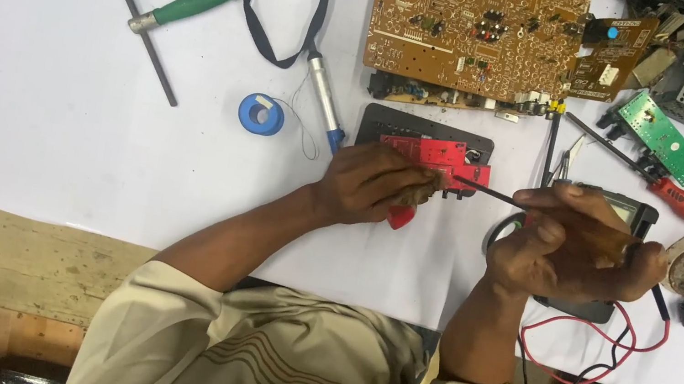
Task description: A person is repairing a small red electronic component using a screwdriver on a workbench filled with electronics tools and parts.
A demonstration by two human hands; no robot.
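The red board (pixel 433 154) lies on a black block on the white counter (pixel 55 79), below the big brown circuit board (pixel 476 25). My left hand (pixel 371 186) is closed on its near edge. My right hand (pixel 569 248) grips a thin black probe (pixel 483 189), tip touching the board. I judge the probing is under way, not finished.

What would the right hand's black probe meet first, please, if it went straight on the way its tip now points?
Most likely the small red circuit board. The right hand aims the thin black probe leftward, its tip at the board's edge beside the left hand fingers. Depth is unclear, so contact may already exist.
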